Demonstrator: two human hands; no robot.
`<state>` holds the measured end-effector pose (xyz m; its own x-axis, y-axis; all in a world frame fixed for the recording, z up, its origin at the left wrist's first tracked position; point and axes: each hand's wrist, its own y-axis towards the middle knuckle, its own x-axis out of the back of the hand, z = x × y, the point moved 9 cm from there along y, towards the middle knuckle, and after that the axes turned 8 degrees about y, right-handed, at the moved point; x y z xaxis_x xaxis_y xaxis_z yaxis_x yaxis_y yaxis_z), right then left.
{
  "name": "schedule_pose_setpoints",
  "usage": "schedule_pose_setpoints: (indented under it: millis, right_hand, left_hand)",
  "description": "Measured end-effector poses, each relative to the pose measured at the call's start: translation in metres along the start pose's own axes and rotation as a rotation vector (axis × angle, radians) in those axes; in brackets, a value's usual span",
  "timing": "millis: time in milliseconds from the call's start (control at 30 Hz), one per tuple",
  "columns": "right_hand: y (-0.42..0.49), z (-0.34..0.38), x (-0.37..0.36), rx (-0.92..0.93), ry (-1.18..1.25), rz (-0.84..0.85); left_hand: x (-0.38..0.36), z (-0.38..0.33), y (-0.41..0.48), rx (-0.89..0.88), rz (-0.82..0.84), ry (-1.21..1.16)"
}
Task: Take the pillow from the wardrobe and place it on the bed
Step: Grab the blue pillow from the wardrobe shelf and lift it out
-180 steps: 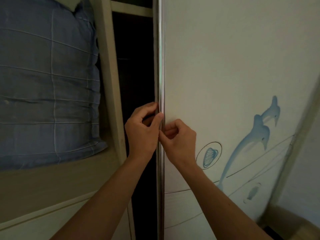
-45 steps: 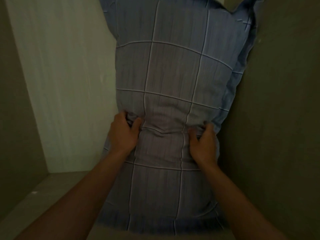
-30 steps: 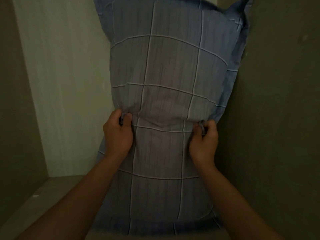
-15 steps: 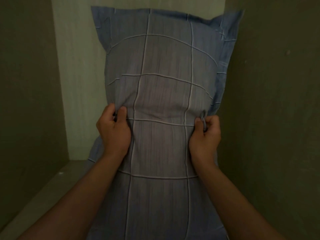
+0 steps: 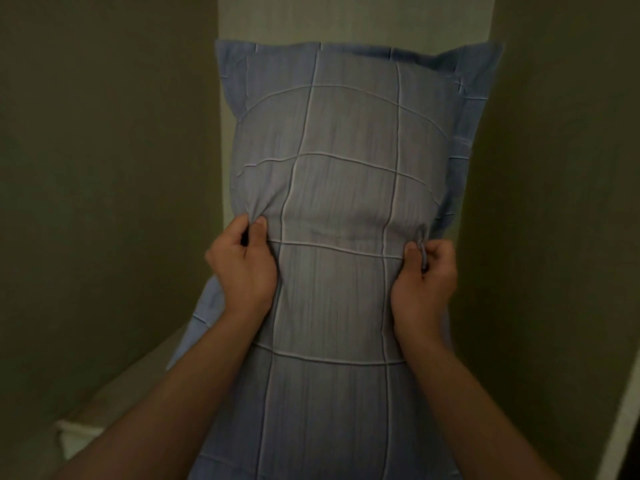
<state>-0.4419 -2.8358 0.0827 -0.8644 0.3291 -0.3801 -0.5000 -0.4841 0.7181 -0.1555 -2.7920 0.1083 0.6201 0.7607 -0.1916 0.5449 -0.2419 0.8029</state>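
Note:
A blue pillow point(image 5: 343, 161) with a white grid pattern stands upright on its short end in the dim wardrobe compartment, filling the middle of the view. My left hand point(image 5: 244, 265) pinches a fold of the cover on the pillow's left side. My right hand point(image 5: 424, 277) grips a bunched fold of fabric on its right side. Both hands hold at mid-height, with the forearms reaching up from below. The pillow's lower end is cut off by the bottom of the view.
The wardrobe's side walls point(image 5: 97, 168) close in on the left and on the right point(image 5: 561, 202), with a pale back panel point(image 5: 346, 19) behind the pillow. A light shelf surface point(image 5: 114, 393) runs along the lower left.
The pillow has come toward me and away from the back panel, so its whole top edge now shows. Both hands keep the same grip on its sides.

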Motion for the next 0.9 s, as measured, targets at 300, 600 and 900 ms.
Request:
schedule_pose_setpoints:
  millis: [300,600,900]
  right_hand:
    - [-0.04,0.069,0.011,-0.054,0.166,0.144]
    - [-0.104,0.129,-0.021,-0.077,0.248,0.241]
    - [-0.208,0.196,-0.088,-0.133,0.358,0.343]
  left_hand:
    - [0.099,-0.076,-0.037,-0.014,-0.119,0.182]
    - [0.212,-0.119,-0.039,-0.056,-0.222,0.332]
    - [0.368,-0.131,-0.036,-0.027,-0.316,0.442]
